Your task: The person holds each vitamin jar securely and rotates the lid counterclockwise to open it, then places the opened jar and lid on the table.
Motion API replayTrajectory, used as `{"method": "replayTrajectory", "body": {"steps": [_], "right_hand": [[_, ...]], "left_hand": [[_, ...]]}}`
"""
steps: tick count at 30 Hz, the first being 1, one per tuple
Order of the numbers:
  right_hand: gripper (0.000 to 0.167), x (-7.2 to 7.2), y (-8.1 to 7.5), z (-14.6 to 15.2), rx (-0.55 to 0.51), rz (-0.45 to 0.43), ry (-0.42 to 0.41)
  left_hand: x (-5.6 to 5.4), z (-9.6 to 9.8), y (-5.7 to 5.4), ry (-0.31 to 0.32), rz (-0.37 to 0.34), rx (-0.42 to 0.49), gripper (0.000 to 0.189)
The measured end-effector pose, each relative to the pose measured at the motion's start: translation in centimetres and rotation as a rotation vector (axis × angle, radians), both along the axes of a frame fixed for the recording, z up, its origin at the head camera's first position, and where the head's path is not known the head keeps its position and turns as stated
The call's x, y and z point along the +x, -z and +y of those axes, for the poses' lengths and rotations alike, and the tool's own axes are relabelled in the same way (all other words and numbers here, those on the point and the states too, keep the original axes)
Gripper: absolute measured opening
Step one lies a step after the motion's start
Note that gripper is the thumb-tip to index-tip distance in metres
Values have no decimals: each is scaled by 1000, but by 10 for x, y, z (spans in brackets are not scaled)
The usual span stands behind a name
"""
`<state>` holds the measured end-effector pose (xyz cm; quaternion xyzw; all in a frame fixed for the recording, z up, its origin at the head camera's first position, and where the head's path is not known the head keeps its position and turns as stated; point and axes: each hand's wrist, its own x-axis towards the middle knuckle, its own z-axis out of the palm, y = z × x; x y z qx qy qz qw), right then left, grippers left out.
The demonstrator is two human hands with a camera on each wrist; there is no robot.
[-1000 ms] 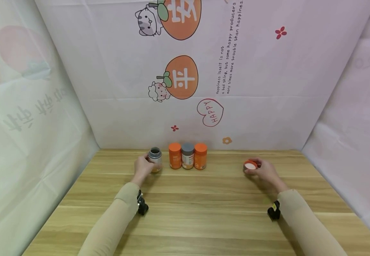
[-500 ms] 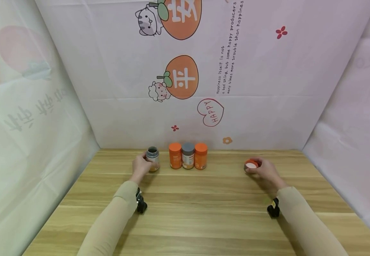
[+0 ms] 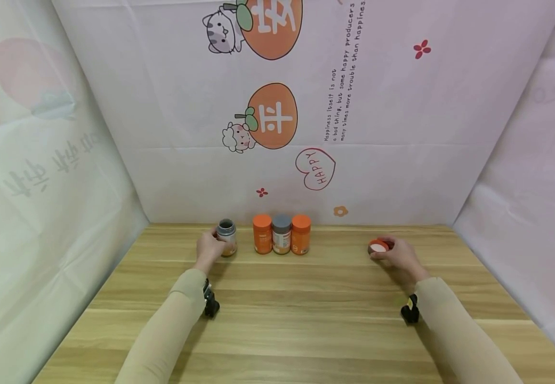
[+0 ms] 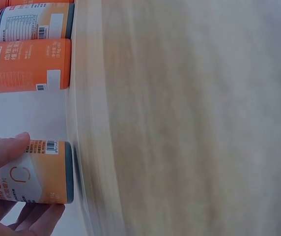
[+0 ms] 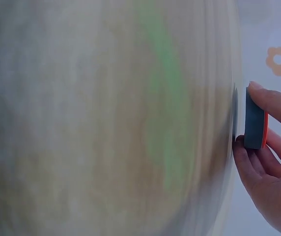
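Observation:
My left hand (image 3: 210, 249) grips an upright supplement jar (image 3: 228, 237) with a dark, uncapped mouth. In the left wrist view, thumb and fingers sit on either side of the jar's grey-and-orange label (image 4: 47, 172), its dark base right at the tabletop. My right hand (image 3: 401, 253) pinches a jar lid (image 3: 378, 247) by its edge, white inside facing up. The right wrist view shows the lid's grey side (image 5: 254, 120) with an orange-red rim, close over the table between thumb and fingers.
Three capped jars stand side by side near the back wall: an orange jar (image 3: 263, 234), a grey-lidded jar (image 3: 281, 234) and another orange jar (image 3: 300, 234). White printed cloth (image 3: 181, 176) hangs behind the wooden table (image 3: 306, 309) and along both sides.
My left hand has shifted the uncapped jar slightly left, away from the row. My right hand has moved a little to the right with the lid.

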<state>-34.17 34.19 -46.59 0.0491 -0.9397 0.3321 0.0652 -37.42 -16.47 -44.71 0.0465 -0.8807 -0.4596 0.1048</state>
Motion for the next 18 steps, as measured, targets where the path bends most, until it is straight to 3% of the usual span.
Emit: {"method": "replayTrajectory", "body": {"steps": [12, 18], "right_hand": [[63, 0, -2, -1, 5, 2, 10], [63, -2, -1, 0, 28, 7, 20]], "left_hand": [[-5, -5, 2, 12, -41, 26, 57], [-9, -7, 4, 10, -22, 12, 57]]}}
